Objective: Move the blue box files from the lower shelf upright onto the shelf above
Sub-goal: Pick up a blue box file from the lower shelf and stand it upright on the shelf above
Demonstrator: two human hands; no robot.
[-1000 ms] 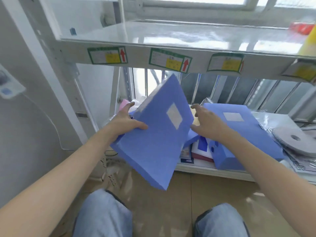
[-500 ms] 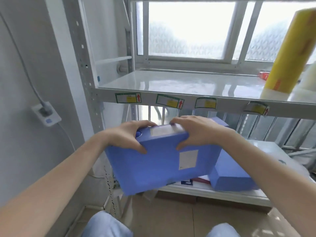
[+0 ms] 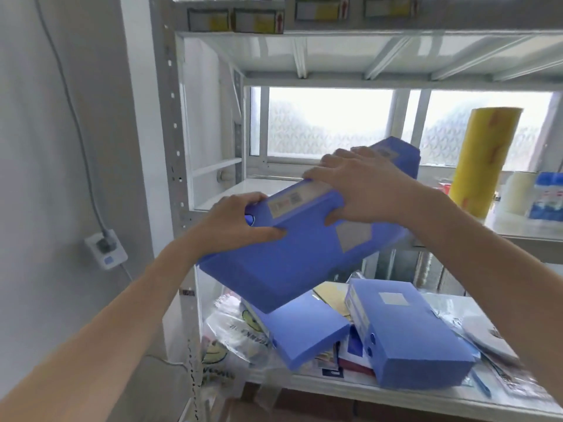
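I hold a blue box file (image 3: pixel 301 257) tilted, spine up, in front of the upper shelf (image 3: pixel 231 190). Its far end reaches over the shelf's edge. My left hand (image 3: pixel 240 223) grips the near end of the spine by the finger hole. My right hand (image 3: pixel 365 190) clamps the spine further along, over its label. On the lower shelf (image 3: pixel 396 394) two more blue box files lie flat: one (image 3: pixel 301 330) just under the held file, another (image 3: pixel 408 333) to its right with a label on top.
A yellow roll (image 3: pixel 481 159) and small bottles (image 3: pixel 548 196) stand on the upper shelf's right side. Plastic bags (image 3: pixel 231 336), papers and booklets clutter the lower shelf. A grey wall with a socket (image 3: pixel 105 248) is at left, beside the shelf's upright post (image 3: pixel 170 117).
Both hands have raised the blue box file from below the upper shelf's edge to shelf height and pushed its far end over the shelf. The camera has tilted upward.
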